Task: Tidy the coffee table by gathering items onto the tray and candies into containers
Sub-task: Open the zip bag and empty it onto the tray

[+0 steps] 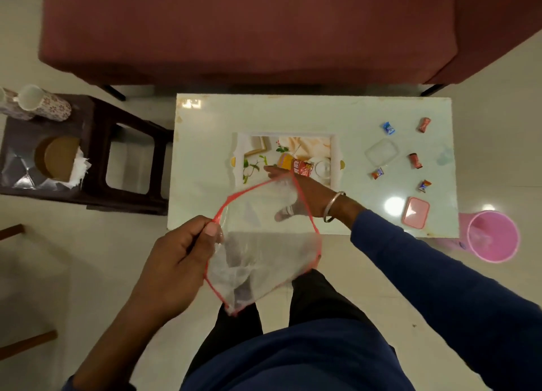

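We see a red-rimmed clear plastic bag (261, 244), a floral-printed white rectangular tray (240, 156), a pink plastic lid (416, 212), and a maroon sofa (249, 29).

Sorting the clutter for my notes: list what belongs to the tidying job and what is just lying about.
Job: tray; bottle; candies; clear container; pink lid; plastic bag, held by left hand and right hand.

Lying about: mugs; stool; pink bin; sofa.
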